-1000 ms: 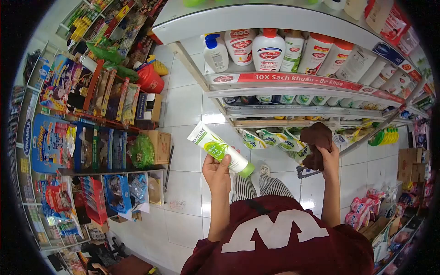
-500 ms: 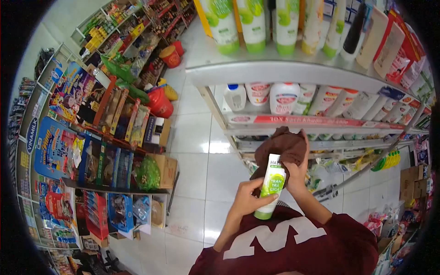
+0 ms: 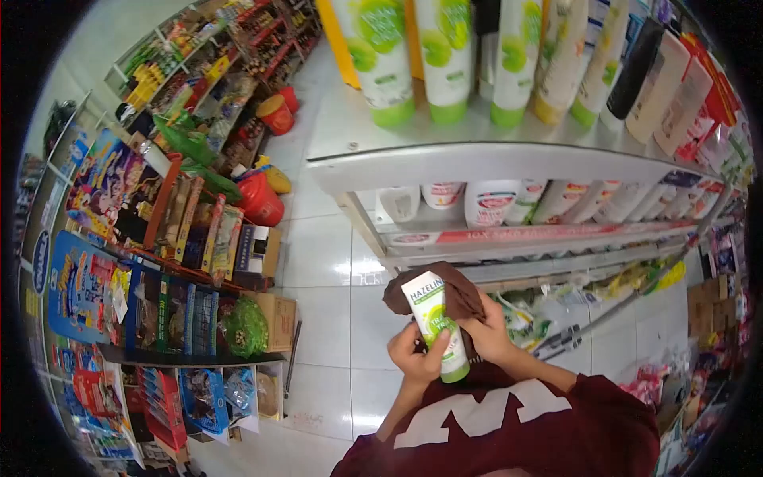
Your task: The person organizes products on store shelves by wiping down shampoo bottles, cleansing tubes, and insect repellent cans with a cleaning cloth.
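Note:
My left hand (image 3: 419,354) is closed round a white and green Hazeline tube (image 3: 435,322), its thumb across the front and the green cap pointing down. The tube leans a little to the left at its top. My right hand (image 3: 488,330) grips a dark brown cloth (image 3: 461,289), which is bunched behind and beside the tube. Part of the cloth is hidden by the tube. Both hands are close together in front of my maroon shirt.
A metal shelf (image 3: 509,159) ahead holds upright green-capped tubes (image 3: 384,63) on top and white bottles (image 3: 489,203) below. To the left stand a shelf unit with boxed goods, a cardboard box (image 3: 279,322) and a red bucket (image 3: 259,199). A metal bar (image 3: 604,314) slants at the right.
The tube and cloth have moved left, and the tube's top now tilts left. My right hand has come lower on the cloth. The view has shifted, so the top shelf appears lower and larger.

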